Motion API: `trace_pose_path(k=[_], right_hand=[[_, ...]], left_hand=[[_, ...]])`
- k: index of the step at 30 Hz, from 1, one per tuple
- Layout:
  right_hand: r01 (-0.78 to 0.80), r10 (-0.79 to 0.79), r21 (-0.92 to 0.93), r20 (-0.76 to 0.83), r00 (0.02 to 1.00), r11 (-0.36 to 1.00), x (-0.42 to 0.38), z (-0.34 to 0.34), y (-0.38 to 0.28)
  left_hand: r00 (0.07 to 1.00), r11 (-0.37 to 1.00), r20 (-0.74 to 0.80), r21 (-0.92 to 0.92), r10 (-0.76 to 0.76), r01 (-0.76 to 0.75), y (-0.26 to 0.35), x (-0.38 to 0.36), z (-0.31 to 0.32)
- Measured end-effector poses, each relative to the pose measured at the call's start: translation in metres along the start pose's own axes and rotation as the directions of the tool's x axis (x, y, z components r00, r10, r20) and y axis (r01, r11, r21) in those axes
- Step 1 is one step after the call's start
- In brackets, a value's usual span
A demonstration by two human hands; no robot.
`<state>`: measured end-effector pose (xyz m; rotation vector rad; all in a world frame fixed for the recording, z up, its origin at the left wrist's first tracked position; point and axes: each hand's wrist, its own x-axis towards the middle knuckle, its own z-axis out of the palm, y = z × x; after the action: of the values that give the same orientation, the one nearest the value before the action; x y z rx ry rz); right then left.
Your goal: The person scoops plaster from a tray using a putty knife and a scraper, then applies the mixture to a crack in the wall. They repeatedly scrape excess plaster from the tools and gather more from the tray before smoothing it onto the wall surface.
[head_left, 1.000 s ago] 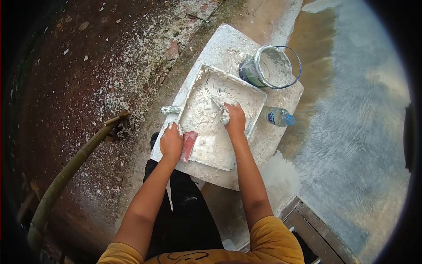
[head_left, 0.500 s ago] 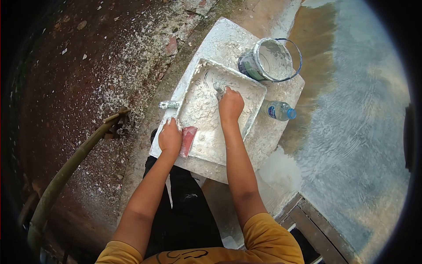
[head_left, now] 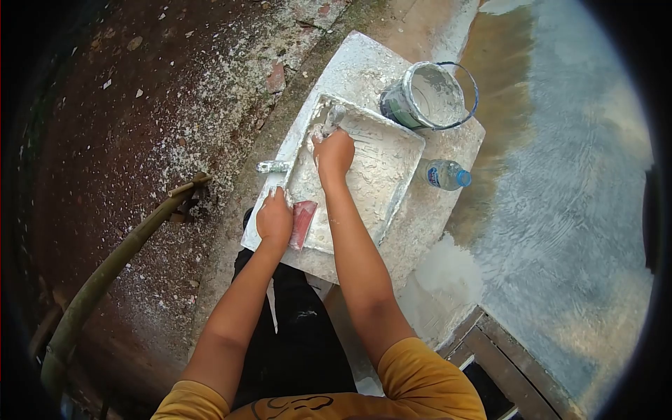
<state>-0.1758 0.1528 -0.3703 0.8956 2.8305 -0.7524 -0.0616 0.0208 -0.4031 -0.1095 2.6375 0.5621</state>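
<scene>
Tray (head_left: pixel 378 175), plaster-caked, sits on a white-crusted board (head_left: pixel 448 210) laid on the ground; all places below are given from the tray. My right hand (head_left: pixel 333 155) is inside the tray at its far left corner, fingers curled tight around a scraper (head_left: pixel 332 117) whose coated blade points into that corner. My left hand (head_left: pixel 274 218) clamps the tray's near left rim, fingers folded over the edge. A red-handled tool (head_left: pixel 302 222) lies at the near rim, just beside the left hand. A plaster-covered handle (head_left: pixel 273 166) sticks out from the tray's left wall. Bucket (head_left: pixel 428 98) stands on the board beyond the tray's far right corner, close to it. Plastic bottle (head_left: pixel 445 175), blue cap, lies on its side right of the tray. A bamboo pole (head_left: pixel 112 266) runs well left of the tray.
</scene>
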Motion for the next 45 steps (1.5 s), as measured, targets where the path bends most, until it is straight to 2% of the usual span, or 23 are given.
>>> trace_pose_path(k=[2,4,6,7,8,10,11,13,14,16,20,22,23,24,26,28,30,32,34,35,38,41,45], right_hand=[[-0.229,0.231,0.178,0.010,0.973,0.957,-0.002,0.014,0.015],[-0.244,0.247,0.241,0.019,0.969,0.939,-0.014,0.027,0.033],[-0.170,0.251,0.659,-0.029,0.967,0.732,-0.026,0.041,0.050],[-0.210,0.337,0.871,0.055,0.940,0.444,-0.036,0.038,0.048],[-0.197,0.330,0.877,0.047,0.943,0.439,-0.041,0.030,0.047],[-0.350,0.362,0.926,0.281,0.889,0.139,-0.050,0.018,0.057],[-0.333,0.355,0.934,0.270,0.895,0.130,-0.055,0.009,0.060],[-0.316,0.317,0.946,0.321,0.892,-0.070,-0.064,-0.015,0.065],[-0.297,0.309,0.952,0.307,0.900,-0.080,-0.069,-0.031,0.069],[-0.255,0.236,0.939,0.309,0.921,-0.231,-0.084,-0.063,0.084],[-0.210,0.217,0.952,0.258,0.941,-0.223,-0.113,-0.116,0.120],[-0.201,0.166,0.911,0.274,0.947,-0.359,-0.128,-0.148,0.131],[-0.226,0.060,0.878,0.276,0.959,-0.422,-0.137,-0.164,0.139],[-0.213,0.063,0.880,0.263,0.963,-0.424,-0.145,-0.178,0.141],[-0.206,0.032,0.852,0.251,0.967,-0.482,-0.162,-0.204,0.144],[-0.179,0.015,0.847,0.215,0.976,-0.501,-0.182,-0.225,0.145],[-0.042,0.050,0.932,0.064,0.997,-0.359,-0.197,-0.247,0.142],[0.016,0.096,0.945,0.016,0.995,-0.328,-0.210,-0.269,0.137],[0.151,0.213,0.988,-0.154,0.965,0.033,-0.223,-0.292,0.131],[0.165,0.191,0.981,-0.183,0.964,0.106,-0.231,-0.306,0.127],[0.182,0.168,0.974,-0.204,0.965,0.137,-0.240,-0.326,0.123],[0.240,0.129,0.967,-0.251,0.959,0.089,-0.248,-0.341,0.108],[0.339,0.004,0.926,-0.344,0.939,0.167,-0.260,-0.358,0.097]], left_hand=[[1.000,1.000,-0.003,-0.001,-0.001,0.001,0.000,0.000,-0.002],[1.000,1.000,0.013,-0.008,0.005,-0.004,0.000,-0.001,-0.002],[1.000,1.000,-0.002,-0.005,0.012,-0.012,-0.001,-0.004,-0.002],[1.000,1.000,-0.019,-0.006,0.021,-0.021,-0.001,-0.004,-0.002],[0.999,1.000,-0.032,-0.006,0.027,-0.027,0.001,-0.002,-0.004],[1.000,1.000,-0.014,-0.004,-0.022,0.022,-0.001,-0.004,-0.005],[0.999,1.000,-0.030,-0.002,-0.009,0.009,0.000,-0.007,-0.006],[0.986,1.000,-0.167,-0.005,0.026,-0.028,0.001,-0.016,-0.013],[0.982,0.999,-0.185,-0.003,0.042,-0.044,0.004,-0.021,-0.021],[0.984,0.984,-0.055,-0.074,-0.167,0.163,0.011,-0.035,-0.042],[0.992,0.988,-0.050,-0.110,-0.114,0.108,-0.018,-0.051,-0.025],[0.986,0.951,-0.114,-0.299,-0.124,0.085,-0.029,-0.056,-0.013],[0.973,0.939,-0.208,-0.343,-0.102,0.025,-0.024,-0.060,-0.020],[0.973,0.939,-0.212,-0.344,-0.089,0.011,-0.018,-0.063,-0.028],[0.967,0.866,-0.125,-0.481,-0.223,0.137,-0.013,-0.069,-0.037],[0.971,0.795,-0.045,-0.585,-0.233,0.163,-0.006,-0.075,-0.050],[0.963,0.334,0.226,-0.905,-0.147,0.263,0.014,-0.082,-0.071],[0.953,0.259,0.287,-0.917,-0.099,0.304,0.050,-0.108,-0.110],[0.911,0.052,0.413,-0.910,0.026,0.411,0.093,-0.137,-0.154],[0.916,0.058,0.393,-0.919,0.084,0.389,0.102,-0.140,-0.156],[0.944,0.115,0.314,-0.946,0.102,0.302,0.144,-0.164,-0.187],[0.949,0.161,0.269,-0.956,0.165,0.244,0.172,-0.183,-0.216],[0.959,0.070,0.191,-0.981,0.208,0.181,0.191,-0.187,-0.230]])
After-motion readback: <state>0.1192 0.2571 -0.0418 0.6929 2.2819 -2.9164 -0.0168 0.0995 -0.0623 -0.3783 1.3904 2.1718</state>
